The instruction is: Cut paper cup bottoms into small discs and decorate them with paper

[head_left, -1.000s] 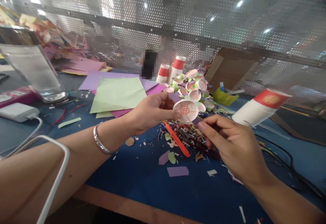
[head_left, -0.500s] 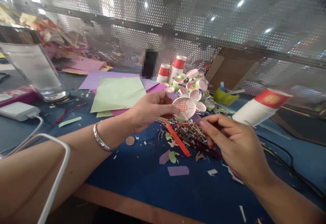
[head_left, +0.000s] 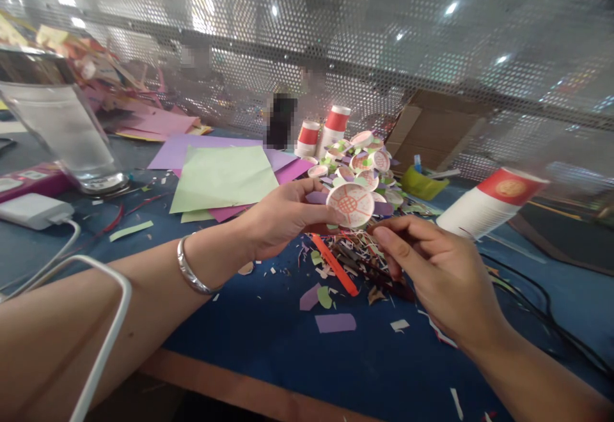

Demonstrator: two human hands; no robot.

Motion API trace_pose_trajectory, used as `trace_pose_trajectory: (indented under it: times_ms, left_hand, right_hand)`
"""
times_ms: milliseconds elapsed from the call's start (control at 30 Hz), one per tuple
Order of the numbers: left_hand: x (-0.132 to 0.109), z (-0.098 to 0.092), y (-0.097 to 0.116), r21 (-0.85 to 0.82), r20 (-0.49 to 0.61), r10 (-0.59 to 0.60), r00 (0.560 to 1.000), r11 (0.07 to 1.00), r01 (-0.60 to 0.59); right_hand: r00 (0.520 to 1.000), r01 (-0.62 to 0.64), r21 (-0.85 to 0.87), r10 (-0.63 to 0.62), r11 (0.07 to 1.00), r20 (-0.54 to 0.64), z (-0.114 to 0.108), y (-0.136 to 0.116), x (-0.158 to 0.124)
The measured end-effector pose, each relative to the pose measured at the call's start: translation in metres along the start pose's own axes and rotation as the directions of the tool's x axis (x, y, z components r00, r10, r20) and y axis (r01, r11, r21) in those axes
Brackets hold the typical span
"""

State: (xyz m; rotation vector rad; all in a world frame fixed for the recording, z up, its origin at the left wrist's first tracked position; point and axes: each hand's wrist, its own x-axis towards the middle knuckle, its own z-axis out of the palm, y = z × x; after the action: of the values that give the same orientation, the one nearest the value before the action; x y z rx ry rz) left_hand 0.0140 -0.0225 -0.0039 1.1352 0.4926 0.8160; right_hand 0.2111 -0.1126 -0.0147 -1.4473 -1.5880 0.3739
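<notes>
Blue tabletop (head_left: 240,339), left hand (head_left: 283,215) angled in from eight o'clock, pinching a printed paper disc (head_left: 351,202) by its nine-o'clock edge, right hand (head_left: 439,265) at four o'clock, fingers curled near the thumb, any hold unclear, cup stack (head_left: 489,204) at three.

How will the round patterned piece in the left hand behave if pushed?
The round piece is probably light and stiffish: it looks like paper with a raised rim. It would likely pivot, as the left hand pinches only one edge.
</notes>
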Motion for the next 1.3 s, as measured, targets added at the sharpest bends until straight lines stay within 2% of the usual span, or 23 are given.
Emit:
trace_pose_trajectory:
  times_ms: [167, 367, 633, 833, 933, 1133, 1300]
  left_hand:
    - [-0.003, 0.004, -0.006, -0.005, 0.019, -0.045, 0.999, 0.999, 0.045]
    - [-0.002, 0.005, -0.011, -0.063, 0.0, 0.01, 1.0, 0.998, -0.01]
    - [-0.003, 0.009, -0.012, -0.13, 0.063, -0.005, 0.998, 0.991, 0.013]
    - [-0.003, 0.011, -0.01, -0.05, 0.18, -0.078, 0.981, 0.995, 0.088]
    - [-0.002, 0.009, -0.005, -0.027, 0.233, -0.063, 0.97, 0.997, 0.071]
    - [-0.001, -0.006, 0.005, 0.029, 0.156, -0.041, 0.987, 0.999, 0.037]
    - [0.001, -0.013, 0.004, 0.108, 0.212, -0.108, 0.971, 0.99, 0.086]
  right_hand:
    - [1.0, 0.008, 0.016, -0.008, 1.0, 0.004, 0.001, -0.001, 0.0]
    - [0.999, -0.037, 0.043, 0.037, 0.998, -0.009, 0.002, 0.001, 0.0]
    - [0.991, -0.127, 0.274, 0.107, 0.953, 0.085, 0.004, 0.001, -0.001]
    - [0.984, -0.171, 0.423, 0.136, 0.89, 0.113, 0.005, 0.006, -0.003]
    - [0.986, -0.161, 0.407, 0.126, 0.899, 0.111, 0.004, 0.007, -0.003]
    - [0.989, -0.14, 0.321, 0.114, 0.937, 0.096, 0.0, 0.004, -0.003]
    - [0.993, -0.109, 0.237, 0.094, 0.965, 0.073, -0.001, -0.003, -0.002]
